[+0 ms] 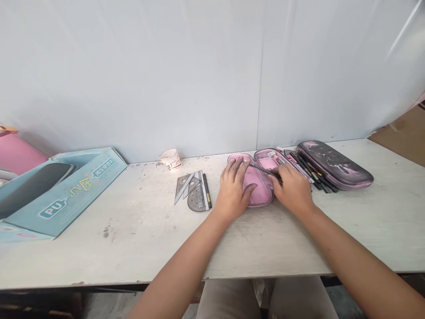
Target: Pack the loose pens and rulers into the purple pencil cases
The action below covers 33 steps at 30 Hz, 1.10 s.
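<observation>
An unzipped pencil case with pink lining (260, 190) lies spread on the table in front of me. My left hand (232, 188) rests on its left half, fingers stretched and thumb apart. My right hand (292, 184) is closed on a slim dark pen (262, 168), which is held slantwise over the case's interior, its far tip near my left fingertips. The right hand covers part of the case's right half. Just beyond that hand, several pens and pencils (310, 173) lie bunched against a closed dark pencil case (335, 164) with a raised design.
To the left are clear rulers and a protractor (197, 201) with a black pen (206, 192) alongside. A paper cup (171, 160) stands near the wall. A light-blue open box (73, 190) occupies the far left; a cardboard box (401, 130) sits far right.
</observation>
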Motion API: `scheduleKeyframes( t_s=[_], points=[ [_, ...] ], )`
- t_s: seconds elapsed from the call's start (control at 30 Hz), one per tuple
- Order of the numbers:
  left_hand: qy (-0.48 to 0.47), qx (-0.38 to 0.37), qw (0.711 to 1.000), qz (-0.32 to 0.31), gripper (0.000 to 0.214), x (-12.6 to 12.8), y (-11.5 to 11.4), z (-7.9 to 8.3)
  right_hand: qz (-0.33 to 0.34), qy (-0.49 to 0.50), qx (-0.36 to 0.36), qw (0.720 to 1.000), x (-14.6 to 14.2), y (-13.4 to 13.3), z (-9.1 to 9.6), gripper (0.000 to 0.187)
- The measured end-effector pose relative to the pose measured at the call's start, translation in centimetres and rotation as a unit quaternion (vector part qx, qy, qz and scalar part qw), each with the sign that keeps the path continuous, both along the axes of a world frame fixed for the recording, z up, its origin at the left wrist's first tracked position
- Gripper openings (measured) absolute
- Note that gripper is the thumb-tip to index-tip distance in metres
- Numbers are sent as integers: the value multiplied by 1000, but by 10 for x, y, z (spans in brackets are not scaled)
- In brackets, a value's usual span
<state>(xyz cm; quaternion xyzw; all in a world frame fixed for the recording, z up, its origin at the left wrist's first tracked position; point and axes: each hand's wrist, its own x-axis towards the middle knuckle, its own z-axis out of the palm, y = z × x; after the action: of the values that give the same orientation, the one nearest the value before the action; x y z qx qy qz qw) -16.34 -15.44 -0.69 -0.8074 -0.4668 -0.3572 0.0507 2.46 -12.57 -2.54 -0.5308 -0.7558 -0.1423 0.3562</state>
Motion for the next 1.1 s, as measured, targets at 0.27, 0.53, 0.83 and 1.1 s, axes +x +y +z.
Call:
scheduleKeyframes(
  t_s=[0.27, 0.53, 0.83, 1.1],
  points=[
    [144, -101, 984, -36, 43, -2, -14, -7, -132, -64, -38, 988, 28, 13, -13, 29],
    [103, -84, 990, 41, 30, -30, -4, 4, -71, -82, -33, 994, 1, 8, 0, 29],
    [-1, -93, 938, 333, 25, -96, 16, 5, 148, -163, -87, 972, -134, -19, 14, 30],
    [57, -128, 940, 310, 32, -95, 17, -14, 127, -220, -147, 956, -169, -17, 7, 35]
  ],
)
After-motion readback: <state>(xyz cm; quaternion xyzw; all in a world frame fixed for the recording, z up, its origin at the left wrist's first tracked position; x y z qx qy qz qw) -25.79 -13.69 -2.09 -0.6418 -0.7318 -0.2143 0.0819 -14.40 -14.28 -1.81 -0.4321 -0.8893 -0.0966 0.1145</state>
